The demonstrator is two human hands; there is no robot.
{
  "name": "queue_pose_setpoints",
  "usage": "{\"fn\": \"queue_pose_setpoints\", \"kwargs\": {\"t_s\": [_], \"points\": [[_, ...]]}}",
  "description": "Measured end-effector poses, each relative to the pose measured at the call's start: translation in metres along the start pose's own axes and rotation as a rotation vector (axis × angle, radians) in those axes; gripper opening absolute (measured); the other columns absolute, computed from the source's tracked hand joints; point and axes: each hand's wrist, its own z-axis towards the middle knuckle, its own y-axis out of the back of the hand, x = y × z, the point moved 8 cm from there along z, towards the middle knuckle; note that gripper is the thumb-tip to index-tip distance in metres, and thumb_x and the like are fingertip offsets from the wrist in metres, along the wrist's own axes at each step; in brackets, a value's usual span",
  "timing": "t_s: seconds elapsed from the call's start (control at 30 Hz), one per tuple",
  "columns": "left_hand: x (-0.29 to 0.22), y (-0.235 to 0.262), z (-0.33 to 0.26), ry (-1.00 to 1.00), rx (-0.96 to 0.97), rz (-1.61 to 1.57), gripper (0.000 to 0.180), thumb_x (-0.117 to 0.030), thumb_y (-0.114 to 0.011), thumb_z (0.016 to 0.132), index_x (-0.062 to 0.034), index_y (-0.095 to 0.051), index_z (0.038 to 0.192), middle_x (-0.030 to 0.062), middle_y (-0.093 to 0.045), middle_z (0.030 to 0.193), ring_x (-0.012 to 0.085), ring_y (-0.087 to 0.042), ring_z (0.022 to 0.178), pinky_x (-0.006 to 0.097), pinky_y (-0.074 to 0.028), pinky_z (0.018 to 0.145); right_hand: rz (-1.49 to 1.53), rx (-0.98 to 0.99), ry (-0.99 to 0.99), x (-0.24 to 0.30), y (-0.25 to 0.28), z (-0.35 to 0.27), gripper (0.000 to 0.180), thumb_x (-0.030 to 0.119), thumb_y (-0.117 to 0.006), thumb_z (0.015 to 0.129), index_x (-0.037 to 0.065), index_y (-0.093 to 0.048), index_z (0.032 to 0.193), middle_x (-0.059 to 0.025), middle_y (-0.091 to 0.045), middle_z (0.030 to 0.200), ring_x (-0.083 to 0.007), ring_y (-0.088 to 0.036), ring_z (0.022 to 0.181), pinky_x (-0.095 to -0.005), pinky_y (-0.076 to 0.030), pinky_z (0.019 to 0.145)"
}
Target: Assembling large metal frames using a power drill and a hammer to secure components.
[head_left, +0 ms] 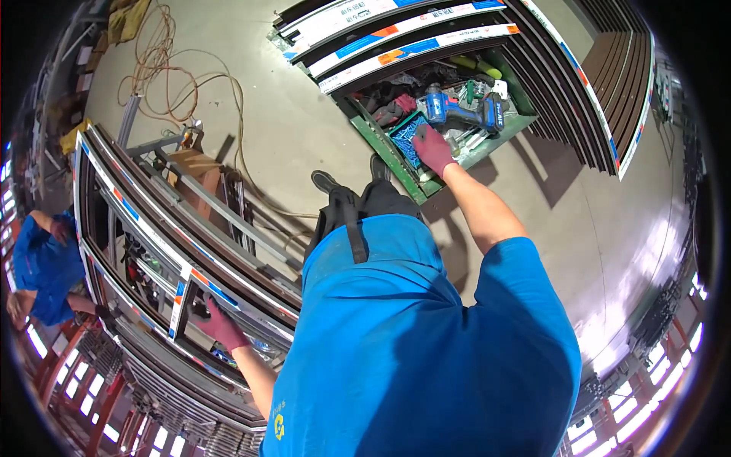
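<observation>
My right hand [434, 151], in a maroon glove with dark fingertips, reaches into a small green tray of blue screws [406, 139]. Its fingers are drawn together at the screws; what they pinch, if anything, is too small to make out. Beside it, a blue cordless drill [461, 113] lies across the toolbox. On my other side, my left hand [218, 326], gloved alike, is over the dark window frame [199, 278] near a white-taped crossbar. Its thumb and fingers look apart, with nothing visible between them.
The green toolbox [381, 156] also holds pliers, rags and loose tools. Stacked dark frames [419, 52] stand over and beyond it. Cables and hoses [164, 72] lie coiled on the floor at far left. A co-worker in blue [49, 259] bends at the frame's left end.
</observation>
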Motion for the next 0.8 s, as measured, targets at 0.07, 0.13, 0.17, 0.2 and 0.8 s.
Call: {"fn": "queue_pose_setpoints", "kwargs": {"t_s": [0.07, 0.13, 0.17, 0.2, 0.8], "points": [[-0.046, -0.006, -0.011, -0.335, -0.122, 0.387, 0.059, -0.014, -0.073, 0.102, 0.0042, -0.047, 0.153, 0.0166, -0.064, 0.143, 0.0223, -0.063, 0.128, 0.038, -0.048, 0.112, 0.159, -0.052, 0.029, -0.011, 0.002, 0.003, 0.041, 0.032, -0.070, 0.096, 0.004, -0.063, 0.126, -0.0236, -0.073, 0.112, -0.0419, -0.070, 0.104, -0.0458, -0.055, 0.093], [-0.101, -0.052, -0.036, -0.359, -0.088, 0.316, 0.058, -0.012, -0.073, 0.102, 0.0048, -0.049, 0.152, 0.0167, -0.061, 0.147, 0.0236, -0.059, 0.135, 0.040, -0.044, 0.117, 0.283, -0.039, 0.007, -0.004, 0.016, -0.007, 0.037, 0.029, -0.070, 0.097, 0.004, -0.064, 0.124, -0.0210, -0.073, 0.109, -0.0364, -0.071, 0.102, -0.0430, -0.056, 0.090], [-0.116, -0.074, -0.043, -0.450, -0.007, 0.359, 0.062, -0.009, -0.076, 0.098, 0.0037, -0.050, 0.152, 0.0175, -0.060, 0.148, 0.0265, -0.058, 0.136, 0.041, -0.044, 0.118, 0.404, -0.024, -0.011, 0.006, 0.027, -0.014, 0.034, 0.026, -0.071, 0.098, 0.004, -0.064, 0.123, -0.0184, -0.074, 0.106, -0.0308, -0.072, 0.101, -0.0403, -0.056, 0.088], [-0.132, -0.101, -0.053, -0.542, 0.080, 0.397, 0.065, -0.006, -0.078, 0.095, 0.0026, -0.050, 0.153, 0.0183, -0.059, 0.148, 0.0293, -0.057, 0.138, 0.043, -0.043, 0.118, 0.403, -0.035, -0.013, 0.011, 0.040, -0.020, 0.034, 0.026, -0.071, 0.098, 0.004, -0.064, 0.123, -0.0184, -0.074, 0.106, -0.0308, -0.072, 0.101, -0.0403, -0.056, 0.088], [-0.176, -0.424, -0.225, -0.083, 1.215, -0.096, 0.030, -0.011, -0.073, 0.100, 0.0051, -0.073, 0.125, 0.0075, -0.075, 0.095, 0.0121, -0.068, 0.085, 0.029, -0.056, 0.077, 0.714, -0.144, 0.234, 0.196, 0.116, -0.122, 0.022, 0.015, -0.066, 0.099, 0.001, -0.060, 0.114, -0.0169, -0.065, 0.088, -0.0259, -0.067, 0.077, -0.0391, -0.053, 0.070]]}}
